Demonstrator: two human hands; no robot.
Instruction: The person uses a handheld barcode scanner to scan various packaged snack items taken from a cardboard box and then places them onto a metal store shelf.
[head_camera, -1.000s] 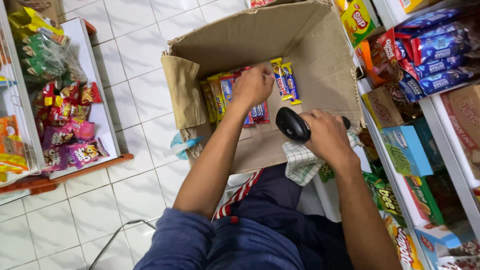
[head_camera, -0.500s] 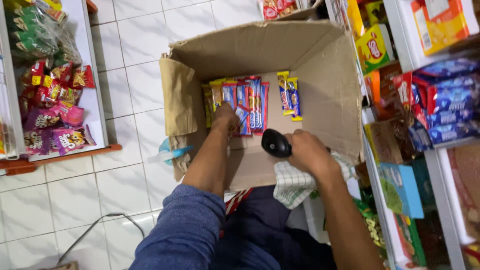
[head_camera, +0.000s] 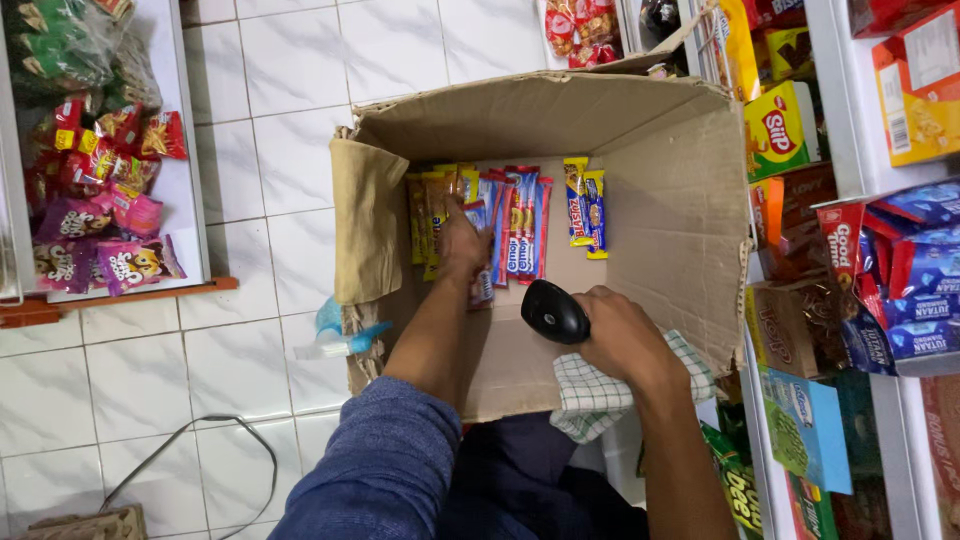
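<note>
Left hand (head_camera: 462, 245) is deep in the box (head_camera: 680, 200) now, further in than a second ago, when it hovered over the same row nearer the right-hand pair; it has slid left and sunk onto the snack bars (head_camera: 515, 225), fingers curled over the red and blue wrappers, though whether it truly grips one I cannot tell from here. Two yellow bars (head_camera: 583, 205) lie apart to the right, untouched. Right hand (head_camera: 615, 335) sits at the box's near edge, closed round the black scanner (head_camera: 552, 312), nose aimed toward the bars; it has barely budged over the last second. A checked cloth (head_camera: 600, 390) hangs under that wrist. So the shift is all on the left: reaching has turned to contact with the wrappers, scanner waiting close by. Shelves of packets (head_camera: 95, 200) flank both sides, tiled floor (head_camera: 280, 90) beyond
</note>
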